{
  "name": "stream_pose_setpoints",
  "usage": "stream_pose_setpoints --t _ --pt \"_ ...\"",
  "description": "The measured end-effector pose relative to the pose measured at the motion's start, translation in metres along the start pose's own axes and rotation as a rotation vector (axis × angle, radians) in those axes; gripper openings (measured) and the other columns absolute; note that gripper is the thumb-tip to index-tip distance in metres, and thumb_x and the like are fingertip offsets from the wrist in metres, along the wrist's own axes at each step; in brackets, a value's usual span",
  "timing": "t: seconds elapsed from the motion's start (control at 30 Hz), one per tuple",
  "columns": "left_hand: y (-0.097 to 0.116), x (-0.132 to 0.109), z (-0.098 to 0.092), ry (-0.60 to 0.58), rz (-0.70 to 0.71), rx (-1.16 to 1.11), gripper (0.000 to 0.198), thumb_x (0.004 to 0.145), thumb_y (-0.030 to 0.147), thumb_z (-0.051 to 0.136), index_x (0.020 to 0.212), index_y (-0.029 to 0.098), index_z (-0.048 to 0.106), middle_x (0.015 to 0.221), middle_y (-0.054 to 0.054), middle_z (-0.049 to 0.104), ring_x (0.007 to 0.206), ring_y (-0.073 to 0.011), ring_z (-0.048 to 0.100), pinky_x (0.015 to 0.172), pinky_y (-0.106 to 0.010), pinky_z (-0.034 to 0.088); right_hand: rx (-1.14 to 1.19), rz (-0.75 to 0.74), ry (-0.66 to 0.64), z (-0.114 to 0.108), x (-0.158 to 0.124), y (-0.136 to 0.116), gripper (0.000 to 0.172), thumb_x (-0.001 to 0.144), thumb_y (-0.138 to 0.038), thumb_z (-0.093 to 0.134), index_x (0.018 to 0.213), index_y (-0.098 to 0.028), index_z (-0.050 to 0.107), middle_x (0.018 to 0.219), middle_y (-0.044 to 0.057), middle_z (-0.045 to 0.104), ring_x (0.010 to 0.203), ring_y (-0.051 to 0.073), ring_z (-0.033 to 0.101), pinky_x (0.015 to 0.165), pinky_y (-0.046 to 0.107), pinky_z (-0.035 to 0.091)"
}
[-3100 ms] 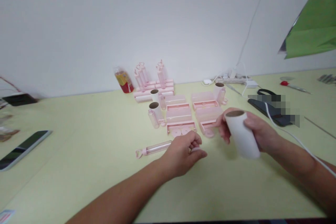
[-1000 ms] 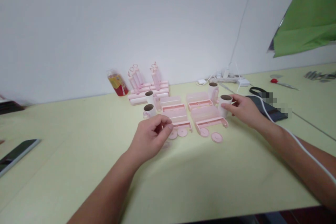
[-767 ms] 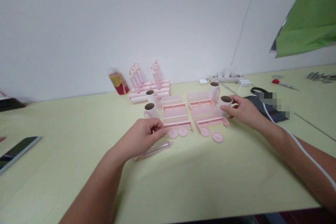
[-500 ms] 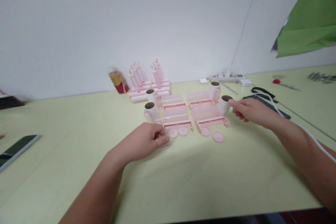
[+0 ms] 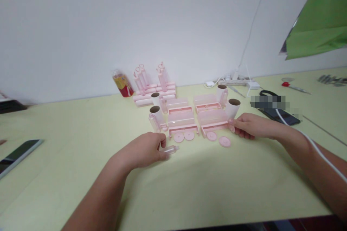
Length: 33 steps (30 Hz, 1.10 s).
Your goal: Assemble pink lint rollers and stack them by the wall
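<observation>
My left hand [image 5: 148, 149] is closed loosely round the base of a small clear bottle [image 5: 171, 149], which lies sideways low over the table with its neck pointing right. My right hand [image 5: 249, 125] has thumb and fingers pinched on a small pink piece [image 5: 231, 126] beside the right end of a pink tray-like holder [image 5: 215, 127]. Just behind that hand stands a white cardboard-cored roll [image 5: 233, 108]. Pink discs [image 5: 225, 141] lie flat in front of the holders. Near my left hand are another roll [image 5: 156, 113] and an upright pink-clear bottle [image 5: 154, 122].
Several pink tubes [image 5: 162, 79] stand on pink bases by the wall, next to a red-yellow packet [image 5: 123, 83]. A phone [image 5: 284, 113] and a white cable [image 5: 303, 133] lie on the right, the cable crossing my right forearm. Another phone [image 5: 18, 155] rests far left.
My right hand has come down and nearer from the roll's rim to the small pink piece. My left hand has shifted slightly left and down, showing more of the clear bottle.
</observation>
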<state>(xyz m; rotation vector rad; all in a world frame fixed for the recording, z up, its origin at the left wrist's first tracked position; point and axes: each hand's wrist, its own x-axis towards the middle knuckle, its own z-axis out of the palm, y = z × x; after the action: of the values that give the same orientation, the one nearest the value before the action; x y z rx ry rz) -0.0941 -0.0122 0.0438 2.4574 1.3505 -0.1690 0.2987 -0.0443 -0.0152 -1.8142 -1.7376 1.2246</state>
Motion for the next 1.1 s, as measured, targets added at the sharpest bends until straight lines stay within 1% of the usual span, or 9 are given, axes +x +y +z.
stream_pose_setpoints --t 0.33,0.43,0.57,0.7,0.77,0.87,0.93,1.0,1.1 --pt "-0.001 0.003 0.004 0.006 -0.025 0.062 0.026 0.07 0.039 0.066 0.089 0.02 0.066 0.086 -0.007 0.068 0.071 -0.0211 0.06 0.058 -0.027 0.033 -0.015 0.008 -0.07 0.002 -0.011 -0.009 0.062 0.078 -0.074 0.057 0.058 -0.016 0.059 0.052 0.004 0.057 0.04 0.011 0.047 0.039 0.023 0.036" --pt "0.0 0.003 0.004 -0.013 -0.037 0.081 0.022 0.069 0.037 0.065 0.084 0.02 0.067 0.083 -0.007 0.068 0.069 -0.0206 0.059 0.056 -0.027 0.031 -0.028 0.007 -0.111 0.0 -0.015 -0.01 0.064 0.078 -0.075 0.055 0.055 -0.016 0.058 0.049 0.004 0.055 0.039 0.011 0.046 0.037 0.023 0.033" --pt "0.006 0.0 -0.001 -0.031 -0.03 0.057 0.016 0.07 0.034 0.062 0.072 0.019 0.065 0.069 -0.005 0.064 0.058 -0.0161 0.052 0.052 -0.026 0.026 -0.068 -0.023 -0.192 0.001 -0.02 -0.015 0.062 0.082 -0.073 0.053 0.055 -0.016 0.056 0.045 0.001 0.05 0.039 0.01 0.042 0.038 0.023 0.029" --pt "0.018 -0.003 -0.005 -0.09 0.086 -0.216 0.02 0.074 0.036 0.065 0.069 0.018 0.059 0.058 0.002 0.055 0.051 -0.0114 0.045 0.048 -0.023 0.026 -0.048 -0.182 -0.324 0.016 -0.029 -0.03 0.055 0.087 -0.065 0.052 0.062 -0.017 0.053 0.051 -0.002 0.048 0.044 0.009 0.039 0.043 0.022 0.028" --pt "0.025 -0.003 -0.003 -0.066 0.175 -0.434 0.022 0.077 0.037 0.066 0.074 0.018 0.056 0.058 0.004 0.052 0.051 -0.0094 0.043 0.048 -0.021 0.029 -0.011 -0.259 -0.373 0.03 -0.033 -0.042 0.052 0.09 -0.063 0.05 0.068 -0.016 0.053 0.057 -0.003 0.047 0.049 0.008 0.04 0.046 0.021 0.03" --pt "0.037 -0.001 0.006 0.012 0.278 -0.767 0.023 0.083 0.038 0.065 0.083 0.017 0.056 0.062 0.003 0.055 0.053 -0.0081 0.046 0.05 -0.02 0.036 0.077 -0.376 -0.395 0.052 -0.04 -0.057 0.043 0.089 -0.058 0.057 0.096 -0.016 0.062 0.075 -0.001 0.053 0.061 0.01 0.045 0.053 0.021 0.034" --pt "0.044 0.002 0.015 0.045 0.289 -0.931 0.026 0.084 0.039 0.066 0.09 0.016 0.057 0.066 0.001 0.06 0.054 -0.0088 0.051 0.051 -0.021 0.04 0.158 -0.461 -0.38 0.063 -0.042 -0.064 0.047 0.086 -0.055 0.064 0.114 -0.017 0.059 0.084 0.0 0.053 0.068 0.01 0.045 0.057 0.02 0.035" --pt "0.048 0.005 0.025 0.063 0.28 -1.03 0.029 0.082 0.038 0.069 0.095 0.015 0.057 0.068 -0.001 0.063 0.055 -0.0104 0.056 0.051 -0.022 0.044 0.243 -0.487 -0.39 0.069 -0.043 -0.065 0.047 0.086 -0.054 0.065 0.113 -0.017 0.057 0.08 -0.002 0.05 0.065 0.01 0.042 0.055 0.02 0.033" --pt "0.051 0.009 0.034 0.079 0.3 -1.083 0.03 0.083 0.038 0.069 0.096 0.015 0.057 0.072 -0.003 0.064 0.061 -0.0125 0.06 0.054 -0.023 0.048 0.311 -0.42 -0.418 0.071 -0.042 -0.063 0.04 0.089 -0.055 0.059 0.094 -0.016 0.055 0.067 -0.006 0.04 0.055 0.007 0.035 0.048 0.019 0.027"
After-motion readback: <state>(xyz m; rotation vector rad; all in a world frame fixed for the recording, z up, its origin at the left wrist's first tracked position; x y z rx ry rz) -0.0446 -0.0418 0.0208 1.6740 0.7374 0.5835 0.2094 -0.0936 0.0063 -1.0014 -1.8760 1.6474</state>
